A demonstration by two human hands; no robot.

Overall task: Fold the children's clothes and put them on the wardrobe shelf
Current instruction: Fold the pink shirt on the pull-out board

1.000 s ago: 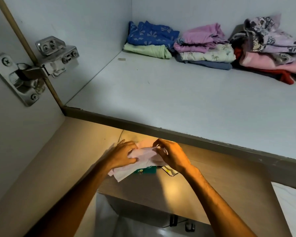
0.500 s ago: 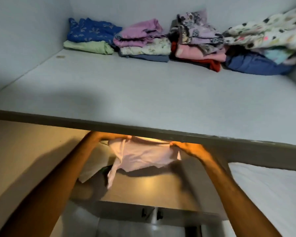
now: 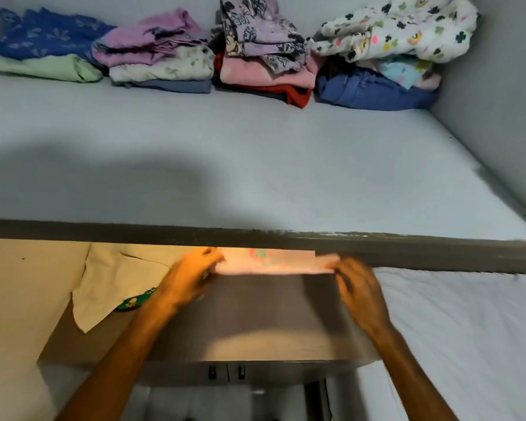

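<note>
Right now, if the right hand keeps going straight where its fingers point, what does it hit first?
Likely the dark front edge of the shelf: the right hand, holding the pink garment, sits just below it. Depth is unclear.

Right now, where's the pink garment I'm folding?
In the head view the pink garment is low and centre, stretched between the left hand and right hand, just under the front edge of the wardrobe shelf.

Head view, downward (hands blurred).

Pink garment (image 3: pixel 271 262) blurred, top behind shelf edge (image 3: pixel 407 250)
</note>
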